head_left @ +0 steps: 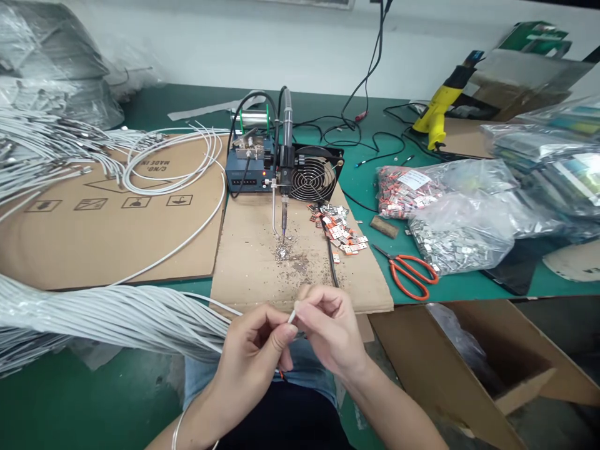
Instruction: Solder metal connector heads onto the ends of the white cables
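White cable (291, 317), pinched at a short exposed length between both hands, just in front of the near edge of the cardboard mat (248, 256) and above the lap. Left hand (253, 356) nearly closed, thumb and forefinger pressed together on the lower part of that length, other fingers curled beneath. Right hand (335, 331) likewise nearly closed, thumb and fingertips gripping the upper end, palm partly hidden. Cannot tell where the rest of the cable runs beneath the fingers.

Beyond the hands, on the mat: soldering iron (284, 209) held upright, tip down, over dark crumbs and a small silvery heap (282, 252). Behind it, blue control box (246, 178) with a lit orange light, and to the right, black fan (314, 179). Right of the tip, loose pile of orange-and-metal connectors (344, 230).

To the left, thick bundle of white cables (117, 315) reaching toward the left hand; behind it, coiled white cable (173, 184) lying on printed cardboard (117, 244). To the right, on the green bench (469, 289): orange-handled scissors (415, 275), partly open, near bags of small parts (457, 240). Farther back, yellow heat gun (434, 115), nozzle up.
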Available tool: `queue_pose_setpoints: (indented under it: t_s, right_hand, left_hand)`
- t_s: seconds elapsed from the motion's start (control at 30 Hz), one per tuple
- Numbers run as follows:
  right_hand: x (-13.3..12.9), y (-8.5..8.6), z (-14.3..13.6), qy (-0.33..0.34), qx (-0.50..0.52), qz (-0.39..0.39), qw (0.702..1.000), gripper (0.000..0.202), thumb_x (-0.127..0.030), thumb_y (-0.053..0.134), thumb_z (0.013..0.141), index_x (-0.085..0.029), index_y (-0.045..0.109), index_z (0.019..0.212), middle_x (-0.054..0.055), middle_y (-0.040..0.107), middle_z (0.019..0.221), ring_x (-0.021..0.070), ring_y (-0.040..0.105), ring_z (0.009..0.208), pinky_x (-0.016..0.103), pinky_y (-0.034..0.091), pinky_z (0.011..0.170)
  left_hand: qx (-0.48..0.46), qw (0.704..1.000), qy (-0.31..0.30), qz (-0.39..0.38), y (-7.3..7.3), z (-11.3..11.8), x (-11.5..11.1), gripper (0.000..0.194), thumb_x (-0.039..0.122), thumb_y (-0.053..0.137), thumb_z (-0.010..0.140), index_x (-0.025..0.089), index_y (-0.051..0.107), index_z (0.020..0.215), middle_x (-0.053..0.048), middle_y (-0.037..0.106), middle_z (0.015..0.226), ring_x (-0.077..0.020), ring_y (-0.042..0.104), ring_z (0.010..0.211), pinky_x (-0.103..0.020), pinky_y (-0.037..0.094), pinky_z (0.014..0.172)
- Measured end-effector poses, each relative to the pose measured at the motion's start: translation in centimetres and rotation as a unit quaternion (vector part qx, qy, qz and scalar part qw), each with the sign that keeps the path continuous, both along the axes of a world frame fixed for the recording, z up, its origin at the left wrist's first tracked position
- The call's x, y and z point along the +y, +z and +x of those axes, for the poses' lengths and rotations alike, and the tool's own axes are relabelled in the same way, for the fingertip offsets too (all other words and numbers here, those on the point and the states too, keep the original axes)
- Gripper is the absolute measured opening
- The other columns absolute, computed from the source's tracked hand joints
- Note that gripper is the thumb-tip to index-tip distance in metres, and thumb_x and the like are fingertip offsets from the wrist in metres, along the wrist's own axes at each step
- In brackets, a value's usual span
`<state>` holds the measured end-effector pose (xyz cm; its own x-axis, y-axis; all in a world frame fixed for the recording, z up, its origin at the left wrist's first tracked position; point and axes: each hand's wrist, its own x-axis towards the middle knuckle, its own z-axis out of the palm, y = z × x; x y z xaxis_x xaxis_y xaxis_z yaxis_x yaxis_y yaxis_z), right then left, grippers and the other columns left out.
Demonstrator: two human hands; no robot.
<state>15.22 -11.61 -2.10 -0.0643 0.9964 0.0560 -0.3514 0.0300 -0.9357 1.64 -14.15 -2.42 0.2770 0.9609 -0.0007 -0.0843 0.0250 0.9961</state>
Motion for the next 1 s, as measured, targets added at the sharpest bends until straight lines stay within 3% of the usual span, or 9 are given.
queue_pose_setpoints:
  t_s: [0.1, 0.17, 0.23, 0.3, 0.37, 0.5, 0.63, 0.77, 1.0]
  right_hand:
    - [0.8, -0.1, 1.1, -0.046, 0.004, 0.006, 0.999, 0.042, -0.043, 0.063, 0.078, -0.015, 0.041, 0.056, -0.006, 0.032, 0.050, 0.0022, 0.027, 0.042, 0.015, 0.027, 0.040]
    - [0.9, 0.2, 2.2, -0.056, -0.019, 0.004, 0.998, 0.033, -0.038, 0.067, 0.076, -0.015, 0.050, 0.060, -0.005, 0.040, 0.053, 0.0031, 0.033, 0.048, 0.015, 0.030, 0.045]
    - [0.4, 0.5, 2.6, 0.005, -0.082, -0.006, 0.997, 0.016, -0.026, 0.073, 0.070, -0.015, 0.063, 0.073, -0.002, 0.051, 0.062, 0.0041, 0.038, 0.053, 0.016, 0.031, 0.047]
    - [-0.2, 0.8, 2.4, 0.089, -0.157, -0.006, 0.983, 0.016, -0.020, 0.073, 0.068, -0.015, 0.068, 0.083, -0.001, 0.056, 0.066, 0.0042, 0.038, 0.054, 0.017, 0.029, 0.048]
    - [-0.5, 1.0, 1.7, 0.120, -0.198, 0.005, 0.973, 0.009, -0.020, 0.071, 0.069, -0.014, 0.067, 0.074, -0.001, 0.054, 0.061, 0.0037, 0.035, 0.052, 0.017, 0.027, 0.047]
    - [0.4, 1.2, 1.0, 0.066, -0.081, -0.013, 0.994, 0.034, -0.029, 0.073, 0.068, -0.013, 0.048, 0.051, -0.004, 0.041, 0.049, 0.0032, 0.032, 0.046, 0.016, 0.025, 0.043]
    - [1.4, 0.9, 2.2, 0.001, 0.000, -0.018, 1.000, 0.044, -0.043, 0.063, 0.077, -0.015, 0.040, 0.053, -0.006, 0.031, 0.049, 0.0035, 0.026, 0.045, 0.015, 0.026, 0.043]
    - [0.6, 1.0, 2.4, 0.093, -0.108, -0.016, 0.990, 0.016, -0.021, 0.076, 0.065, -0.015, 0.066, 0.076, -0.002, 0.054, 0.061, 0.0041, 0.036, 0.053, 0.017, 0.028, 0.047]
    - [0.5, 2.6, 2.3, 0.151, -0.287, 0.035, 0.945, 0.010, -0.023, 0.068, 0.073, -0.013, 0.068, 0.071, 0.000, 0.057, 0.061, 0.0039, 0.036, 0.053, 0.017, 0.027, 0.047]
  left_hand:
    - [-0.017, 1.000, -0.011, -0.023, -0.1, -0.4, -0.3, 0.020, 0.028, 0.057, 0.087, 0.016, 0.057, 0.071, 0.004, 0.055, 0.043, -0.0074, 0.050, 0.039, -0.016, 0.041, 0.048]
    - [-0.027, 0.999, -0.008, -0.044, 0.0, -0.8, -0.5, 0.022, 0.031, 0.058, 0.087, 0.016, 0.057, 0.071, 0.003, 0.056, 0.043, -0.0074, 0.049, 0.036, -0.017, 0.040, 0.046]
    - [-0.018, 0.998, -0.007, -0.054, 0.1, -1.2, -0.5, 0.023, 0.033, 0.058, 0.086, 0.016, 0.058, 0.071, 0.003, 0.056, 0.043, -0.0077, 0.049, 0.035, -0.017, 0.039, 0.044]
    - [0.015, 0.999, -0.020, -0.040, 0.2, -1.3, -0.3, 0.021, 0.030, 0.057, 0.087, 0.016, 0.058, 0.071, 0.003, 0.055, 0.044, -0.0082, 0.049, 0.037, -0.017, 0.038, 0.044]
    - [0.055, 0.998, -0.027, -0.002, 0.3, -1.3, -0.1, 0.019, 0.026, 0.055, 0.087, 0.016, 0.057, 0.071, 0.003, 0.054, 0.045, -0.0083, 0.050, 0.040, -0.017, 0.038, 0.044]
    - [0.084, 0.995, -0.026, 0.056, 0.4, -1.1, -0.1, 0.019, 0.023, 0.053, 0.088, 0.016, 0.058, 0.071, 0.003, 0.054, 0.046, -0.0083, 0.050, 0.041, -0.017, 0.037, 0.045]
    - [0.009, 1.000, -0.018, 0.007, 0.3, -1.3, -0.5, 0.016, 0.025, 0.055, 0.089, 0.017, 0.058, 0.075, 0.004, 0.054, 0.044, -0.0076, 0.051, 0.038, -0.016, 0.038, 0.044]
    - [-0.029, 0.999, 0.004, -0.014, 0.4, -1.3, -0.3, 0.016, 0.026, 0.057, 0.087, 0.017, 0.060, 0.075, 0.004, 0.056, 0.043, -0.0072, 0.051, 0.038, -0.015, 0.041, 0.045]
    - [0.065, 0.996, -0.008, 0.052, 1.1, -1.3, 0.2, 0.014, 0.019, 0.056, 0.087, 0.017, 0.062, 0.075, 0.004, 0.055, 0.045, -0.0076, 0.052, 0.041, -0.014, 0.039, 0.044]
